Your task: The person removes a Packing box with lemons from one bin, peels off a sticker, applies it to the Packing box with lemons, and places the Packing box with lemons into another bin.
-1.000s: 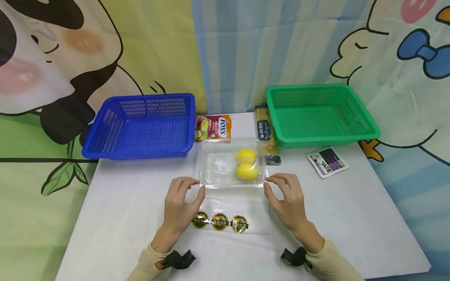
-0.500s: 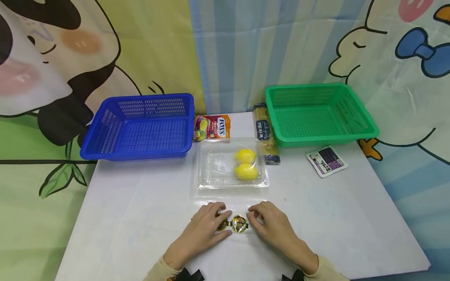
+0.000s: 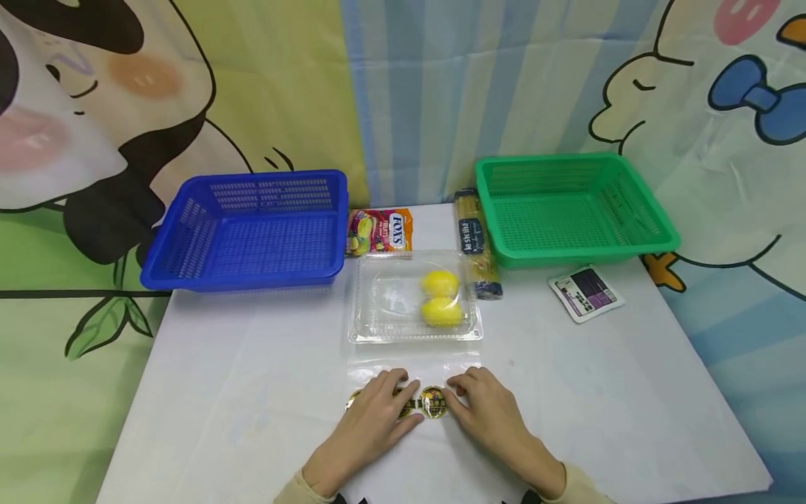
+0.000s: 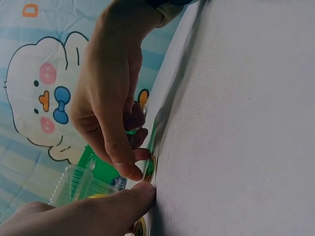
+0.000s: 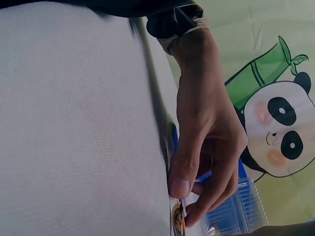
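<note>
A clear plastic sheet or bag with round black-and-gold labels lies flat on the table. My left hand rests over the left labels, fingers loosely bent and thumb spread to the right. At the right-hand label, my right hand touches the plastic with bent fingers. The right wrist view shows a gap between that hand's thumb and forefinger, above a label. Just beyond the plastic stands a closed clear clamshell box with two lemons inside.
Behind the box are a blue basket at left and a green basket at right. A Fox's candy bag and a spaghetti pack lie between them. A white pouch lies in front of the green basket.
Both hands have left the front corners of the clamshell box and come back toward me, onto the labelled plastic. Over the last half second they have barely moved.
</note>
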The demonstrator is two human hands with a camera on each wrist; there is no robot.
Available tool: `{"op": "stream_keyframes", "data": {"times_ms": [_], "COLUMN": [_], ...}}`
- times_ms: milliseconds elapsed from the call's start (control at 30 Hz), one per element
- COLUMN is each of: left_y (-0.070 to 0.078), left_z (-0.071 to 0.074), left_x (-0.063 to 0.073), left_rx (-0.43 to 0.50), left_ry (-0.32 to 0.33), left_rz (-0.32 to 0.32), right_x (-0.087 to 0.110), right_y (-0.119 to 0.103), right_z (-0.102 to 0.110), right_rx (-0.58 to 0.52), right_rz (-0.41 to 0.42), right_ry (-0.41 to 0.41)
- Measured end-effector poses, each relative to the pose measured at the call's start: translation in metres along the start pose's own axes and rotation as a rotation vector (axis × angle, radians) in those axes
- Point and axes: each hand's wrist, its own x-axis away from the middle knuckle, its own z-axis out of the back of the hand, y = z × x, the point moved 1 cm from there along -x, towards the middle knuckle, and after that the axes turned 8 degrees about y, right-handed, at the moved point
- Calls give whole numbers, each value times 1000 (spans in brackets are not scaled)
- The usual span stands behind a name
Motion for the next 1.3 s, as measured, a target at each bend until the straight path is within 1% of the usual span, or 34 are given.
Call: {"op": "stream_keyframes", "data": {"times_ms": [100, 233, 300, 367, 467, 600, 733, 867, 967, 1100, 1200, 1300], "left_y": [3, 9, 12, 15, 18, 21, 23, 23, 20, 13, 8, 3], "left_z": [1, 2, 2, 1, -1, -4, -7, -9, -9, -7, -4, -2], "left_x": [4, 13, 17, 21, 25, 29, 33, 34, 31, 19, 9, 3], "left_rx": [-4, 5, 19, 33, 37, 14, 4, 9, 4, -4, 12, 29], "left_ry": [-12, -40, -43, -39, -20, 8, 20, 31, 34, 15, -2, -7], "left_rz": [15, 28, 28, 24, 2, -35, -43, -51, -58, -46, -26, -18], "right_x": [3, 13, 19, 25, 32, 38, 43, 45, 41, 30, 23, 17], "right_y": [-3, -7, -8, -9, -10, -10, -10, -10, -9, -7, -5, -4], "right_z": [-1, -2, -2, -3, -4, -4, -5, -6, -7, -9, -11, -12], "right_rx": [-7, -34, -51, -62, -69, -84, -105, -111, -101, -69, -38, -21], "right_rz": [-31, -109, -139, -160, -178, -193, -197, -192, -176, -107, -30, 23], "right_ry": [-31, -81, -101, -115, -121, -137, -167, -181, -163, -92, -29, 15]}}
